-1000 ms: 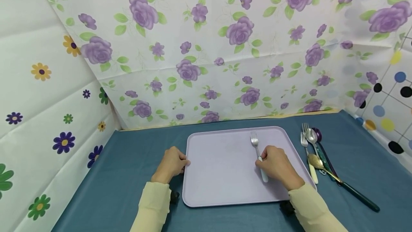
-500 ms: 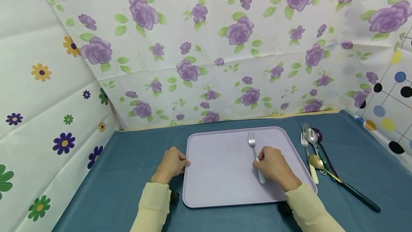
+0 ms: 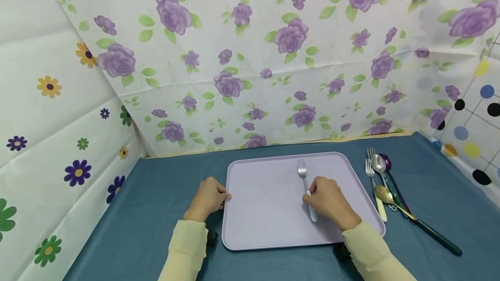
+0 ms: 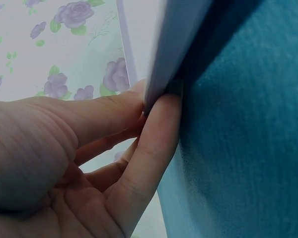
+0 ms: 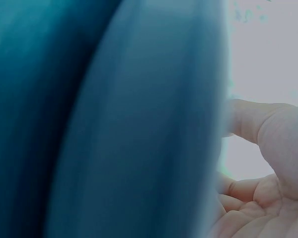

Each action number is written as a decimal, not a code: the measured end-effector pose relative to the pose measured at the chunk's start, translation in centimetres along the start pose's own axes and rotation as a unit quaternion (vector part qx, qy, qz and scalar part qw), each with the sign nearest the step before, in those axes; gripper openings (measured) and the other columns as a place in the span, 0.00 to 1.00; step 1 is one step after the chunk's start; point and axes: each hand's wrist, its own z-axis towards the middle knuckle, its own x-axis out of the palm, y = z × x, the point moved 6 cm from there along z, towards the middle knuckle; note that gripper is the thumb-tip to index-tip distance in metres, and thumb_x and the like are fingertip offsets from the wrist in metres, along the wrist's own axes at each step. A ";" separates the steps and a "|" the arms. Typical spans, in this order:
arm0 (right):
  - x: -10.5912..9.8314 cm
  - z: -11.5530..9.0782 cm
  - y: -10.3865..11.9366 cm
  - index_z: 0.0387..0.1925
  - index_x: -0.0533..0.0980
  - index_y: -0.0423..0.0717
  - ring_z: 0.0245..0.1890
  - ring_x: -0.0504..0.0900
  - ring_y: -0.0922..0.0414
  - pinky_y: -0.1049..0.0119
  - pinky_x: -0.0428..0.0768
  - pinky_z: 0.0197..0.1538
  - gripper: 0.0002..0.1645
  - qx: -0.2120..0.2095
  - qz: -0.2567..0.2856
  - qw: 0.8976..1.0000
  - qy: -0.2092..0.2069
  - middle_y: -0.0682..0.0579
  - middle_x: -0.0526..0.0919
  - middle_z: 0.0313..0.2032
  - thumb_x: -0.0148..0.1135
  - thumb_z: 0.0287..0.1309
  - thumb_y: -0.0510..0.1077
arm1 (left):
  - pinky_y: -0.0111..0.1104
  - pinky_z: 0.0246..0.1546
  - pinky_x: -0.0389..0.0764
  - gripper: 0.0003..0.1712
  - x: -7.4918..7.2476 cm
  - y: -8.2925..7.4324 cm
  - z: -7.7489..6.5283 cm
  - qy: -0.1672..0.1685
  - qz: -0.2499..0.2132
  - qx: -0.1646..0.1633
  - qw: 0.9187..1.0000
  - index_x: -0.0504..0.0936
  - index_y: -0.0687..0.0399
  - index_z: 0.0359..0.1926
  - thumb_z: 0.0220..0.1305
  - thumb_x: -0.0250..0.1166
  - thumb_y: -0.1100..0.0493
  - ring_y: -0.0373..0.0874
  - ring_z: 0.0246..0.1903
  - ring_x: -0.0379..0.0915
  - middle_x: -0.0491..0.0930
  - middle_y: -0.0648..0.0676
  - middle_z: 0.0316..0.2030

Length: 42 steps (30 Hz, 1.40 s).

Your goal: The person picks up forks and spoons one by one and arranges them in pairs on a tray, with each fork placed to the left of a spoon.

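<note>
A pale lilac rectangular tray (image 3: 269, 211) lies on the blue cloth. My left hand (image 3: 208, 198) pinches its left edge; in the left wrist view the thumb is on top of the rim (image 4: 161, 59) and a finger underneath. Over the right half of the tray, my right hand (image 3: 330, 200) pinches a fork (image 3: 302, 171) by its pale handle, tines pointing to the far side. The handle's end shows below the fingers. In the right wrist view the blurred tray edge (image 5: 139, 129) hides the fingertips of the right hand (image 5: 268, 163) and the fork.
Right of the tray lies a loose pile of cutlery: a cream-handled fork (image 3: 379, 205), a silver spoon (image 3: 378, 164), a purple spoon (image 3: 386, 161) and a gold spoon with a dark green handle (image 3: 433, 235). Flowered cloth (image 3: 250, 77) hangs behind the table.
My right hand has shifted the fork slightly to the left over the tray. The left hand stays at the tray's left edge.
</note>
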 end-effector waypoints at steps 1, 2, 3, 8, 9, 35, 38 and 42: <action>0.0 0.0 0.1 0.22 0.72 0.42 0.19 0.72 0.58 0.67 0.72 0.20 0.11 -0.002 0.000 1.000 0.000 0.50 0.74 0.20 0.68 0.47 0.40 | 0.41 0.30 0.86 0.07 0.0 0.0 0.0 0.000 0.002 0.001 1.000 0.87 0.66 0.37 0.58 0.67 0.68 0.42 0.22 0.79 0.84 0.59 0.32; 0.1 0.0 0.2 0.22 0.72 0.42 0.19 0.71 0.58 0.66 0.72 0.20 0.11 -0.004 0.000 1.000 -0.001 0.50 0.74 0.20 0.68 0.47 0.40 | 0.40 0.30 0.86 0.07 0.0 0.0 0.0 -0.001 0.002 -0.001 1.000 0.87 0.66 0.37 0.58 0.67 0.67 0.42 0.22 0.79 0.84 0.59 0.32; 0.1 0.0 0.3 0.21 0.72 0.42 0.19 0.71 0.58 0.66 0.72 0.20 0.11 -0.006 0.001 1.000 0.000 0.50 0.74 0.20 0.68 0.47 0.40 | 0.40 0.30 0.86 0.07 0.0 0.0 0.1 -0.002 0.002 -0.002 1.000 0.87 0.66 0.37 0.58 0.67 0.67 0.41 0.22 0.79 0.84 0.59 0.31; 0.4 0.0 0.8 0.21 0.72 0.43 0.19 0.71 0.58 0.65 0.72 0.21 0.11 -0.014 -0.002 1.000 -0.003 0.51 0.74 0.19 0.68 0.46 0.40 | 0.40 0.29 0.86 0.07 0.0 0.1 0.0 -0.001 0.004 0.004 1.000 0.87 0.66 0.37 0.58 0.67 0.68 0.41 0.22 0.79 0.84 0.58 0.31; 0.5 0.0 0.9 0.20 0.72 0.43 0.19 0.71 0.58 0.65 0.72 0.21 0.11 -0.013 -0.002 1.000 -0.003 0.51 0.74 0.19 0.68 0.46 0.39 | 0.40 0.29 0.86 0.07 0.0 0.1 0.0 0.000 0.005 0.006 1.000 0.87 0.66 0.37 0.58 0.67 0.68 0.41 0.22 0.79 0.84 0.59 0.31; 1.5 0.3 2.5 0.21 0.73 0.42 0.20 0.71 0.58 0.66 0.72 0.21 0.10 -0.008 -0.002 1.000 0.012 0.51 0.75 0.20 0.68 0.47 0.40 | 0.41 0.29 0.86 0.07 0.0 -0.1 0.1 0.005 0.001 0.008 1.000 0.87 0.67 0.37 0.58 0.67 0.68 0.42 0.22 0.79 0.84 0.59 0.32; 1.6 0.3 2.7 0.21 0.73 0.42 0.20 0.71 0.58 0.66 0.72 0.21 0.10 -0.012 -0.001 1.000 0.013 0.51 0.75 0.20 0.68 0.46 0.39 | 0.41 0.30 0.86 0.07 0.0 -0.1 0.0 0.006 0.003 0.006 1.000 0.87 0.67 0.37 0.58 0.67 0.68 0.42 0.22 0.79 0.84 0.59 0.32; 1.8 0.3 3.0 0.21 0.73 0.42 0.20 0.71 0.58 0.66 0.72 0.21 0.10 -0.014 0.002 1.000 0.012 0.51 0.75 0.20 0.68 0.46 0.39 | 0.41 0.30 0.86 0.07 -0.1 -0.2 0.0 0.006 0.001 0.007 1.000 0.87 0.67 0.38 0.58 0.67 0.68 0.42 0.22 0.79 0.84 0.59 0.32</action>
